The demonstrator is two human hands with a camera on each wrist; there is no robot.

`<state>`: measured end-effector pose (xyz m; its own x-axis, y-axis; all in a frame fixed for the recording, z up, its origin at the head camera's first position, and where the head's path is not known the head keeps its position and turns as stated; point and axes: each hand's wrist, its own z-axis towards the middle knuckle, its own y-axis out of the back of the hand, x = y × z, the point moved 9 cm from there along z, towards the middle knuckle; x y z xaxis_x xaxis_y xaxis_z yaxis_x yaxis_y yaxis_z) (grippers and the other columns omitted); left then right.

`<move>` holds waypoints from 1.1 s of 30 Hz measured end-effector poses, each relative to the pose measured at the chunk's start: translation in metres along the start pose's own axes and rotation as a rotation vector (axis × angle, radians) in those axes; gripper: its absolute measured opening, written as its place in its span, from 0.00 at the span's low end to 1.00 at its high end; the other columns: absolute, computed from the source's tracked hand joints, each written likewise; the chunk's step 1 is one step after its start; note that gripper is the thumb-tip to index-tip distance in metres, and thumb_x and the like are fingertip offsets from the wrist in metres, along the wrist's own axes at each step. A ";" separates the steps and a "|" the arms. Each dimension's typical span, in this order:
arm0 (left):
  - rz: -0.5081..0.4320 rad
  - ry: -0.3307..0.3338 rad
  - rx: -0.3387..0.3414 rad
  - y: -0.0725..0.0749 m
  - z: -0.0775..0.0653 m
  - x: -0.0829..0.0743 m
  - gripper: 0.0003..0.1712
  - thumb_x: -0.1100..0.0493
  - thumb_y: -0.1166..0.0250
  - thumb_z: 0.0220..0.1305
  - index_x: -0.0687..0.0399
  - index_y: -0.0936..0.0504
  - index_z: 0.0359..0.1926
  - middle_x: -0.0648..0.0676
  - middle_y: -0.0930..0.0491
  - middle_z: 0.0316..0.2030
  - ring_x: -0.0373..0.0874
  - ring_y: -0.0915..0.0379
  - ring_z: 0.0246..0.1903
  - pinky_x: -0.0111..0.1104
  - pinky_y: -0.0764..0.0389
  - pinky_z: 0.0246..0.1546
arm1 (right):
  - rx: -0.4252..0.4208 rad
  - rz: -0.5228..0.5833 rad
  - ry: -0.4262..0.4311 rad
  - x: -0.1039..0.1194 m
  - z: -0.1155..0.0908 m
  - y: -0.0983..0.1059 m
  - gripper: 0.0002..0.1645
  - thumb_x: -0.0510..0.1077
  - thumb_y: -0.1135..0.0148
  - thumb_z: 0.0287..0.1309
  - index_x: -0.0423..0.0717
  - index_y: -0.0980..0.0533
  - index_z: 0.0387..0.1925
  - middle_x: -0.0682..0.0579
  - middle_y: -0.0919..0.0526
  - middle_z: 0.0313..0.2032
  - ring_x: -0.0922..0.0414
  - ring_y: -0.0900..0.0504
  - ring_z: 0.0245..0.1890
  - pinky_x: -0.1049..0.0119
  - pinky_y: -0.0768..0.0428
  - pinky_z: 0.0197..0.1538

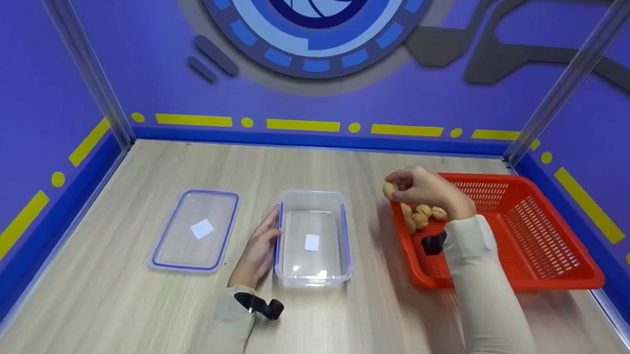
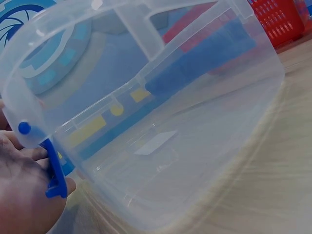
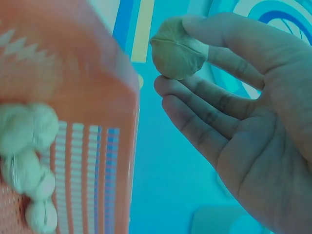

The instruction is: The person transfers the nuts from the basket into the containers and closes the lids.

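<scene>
My right hand (image 1: 423, 189) pinches a walnut (image 3: 178, 48) between thumb and fingers, over the left rim of the red basket (image 1: 531, 208). Several more walnuts (image 1: 421, 219) lie inside the basket's left end, just below that hand. At the middle of the table stands a clear plastic container (image 1: 310, 280) with no lid on. My left hand (image 1: 258, 249) rests against the container's left side, fingers fairly straight along its wall. In the left wrist view a blue-edged side latch (image 2: 57, 168) hangs beside the palm. A small white label (image 1: 312, 243) shows at the container's bottom.
Left of the container, the clear lid (image 1: 195, 251) with a purple-blue seal lies flat on the wooden table (image 1: 114, 274). Purple-blue panels (image 1: 318, 108) enclose the table at the back and both sides. Black wrist cameras sit on both sleeves.
</scene>
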<state>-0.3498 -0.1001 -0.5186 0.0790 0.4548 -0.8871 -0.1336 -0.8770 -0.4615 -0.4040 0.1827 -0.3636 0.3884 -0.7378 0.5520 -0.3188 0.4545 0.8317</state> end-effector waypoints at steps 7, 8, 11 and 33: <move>0.022 0.012 -0.013 0.000 0.001 0.001 0.40 0.73 0.56 0.62 0.60 0.55 0.74 0.56 0.64 0.76 0.50 0.74 0.76 0.40 0.69 0.76 | -0.009 -0.008 0.000 0.019 0.019 -0.016 0.23 0.43 0.34 0.56 0.42 0.21 0.54 0.46 0.15 0.42 0.53 0.20 0.40 0.59 0.17 0.46; 0.027 0.012 -0.017 0.001 0.001 0.001 0.40 0.73 0.56 0.62 0.60 0.55 0.74 0.55 0.63 0.76 0.50 0.73 0.76 0.40 0.69 0.76 | -0.007 -0.002 -0.002 0.021 0.021 -0.019 0.23 0.43 0.34 0.56 0.42 0.21 0.54 0.46 0.15 0.43 0.52 0.20 0.41 0.58 0.17 0.47; 0.031 0.013 -0.027 0.002 0.001 0.001 0.39 0.73 0.56 0.62 0.59 0.54 0.74 0.55 0.62 0.76 0.49 0.73 0.76 0.40 0.68 0.76 | -0.003 0.026 -0.001 0.029 0.030 -0.028 0.23 0.42 0.34 0.56 0.42 0.22 0.55 0.44 0.16 0.47 0.50 0.19 0.45 0.55 0.17 0.51; 0.006 0.005 0.008 0.001 0.001 0.002 0.41 0.74 0.57 0.60 0.62 0.58 0.74 0.58 0.65 0.76 0.51 0.74 0.76 0.40 0.68 0.76 | 0.000 0.127 0.035 0.061 0.088 -0.106 0.21 0.39 0.33 0.53 0.39 0.20 0.51 0.41 0.15 0.44 0.50 0.17 0.44 0.60 0.17 0.51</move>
<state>-0.3512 -0.0993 -0.5210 0.0826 0.4487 -0.8899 -0.1421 -0.8785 -0.4561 -0.4229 0.0458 -0.4231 0.3754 -0.6564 0.6544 -0.3669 0.5431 0.7553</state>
